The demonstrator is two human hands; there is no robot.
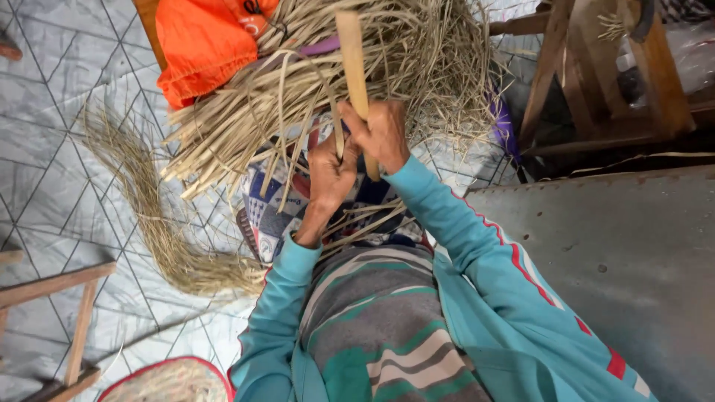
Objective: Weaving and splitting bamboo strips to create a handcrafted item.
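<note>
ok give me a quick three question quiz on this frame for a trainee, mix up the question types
1. True or false: the right hand grips a flat wooden stick.
2. What does the left hand pinch?
A. a strip from the bundle of dried straw strips
B. the orange cloth
C. a wooden frame
3. Fill in: a loose hank of fine fibres lies on the ______ floor, on the person's left.

Key
1. True.
2. A. The fingers close on a pale strip hanging from the bundle.
3. Tiled.
</note>
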